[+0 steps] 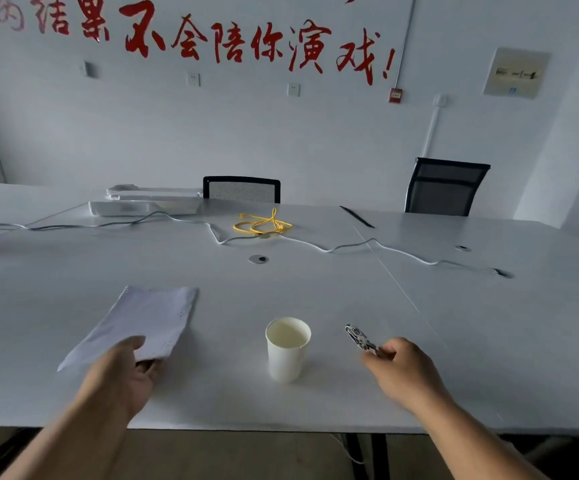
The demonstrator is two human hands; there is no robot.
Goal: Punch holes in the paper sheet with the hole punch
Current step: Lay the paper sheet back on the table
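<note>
While your left hand (127,368) pinches the paper sheet (142,320) steady, your right hand (402,368) grips the hole punch (360,337), ready to bring together.

One paper sheet (142,320) lies at ten o'clock of one white paper cup (287,348); one metal hole punch (362,341) sits at three o'clock. Two office chairs (242,189) (445,187) stand at twelve. One yellow cable (262,224), two hands (125,372) (404,367).
</note>
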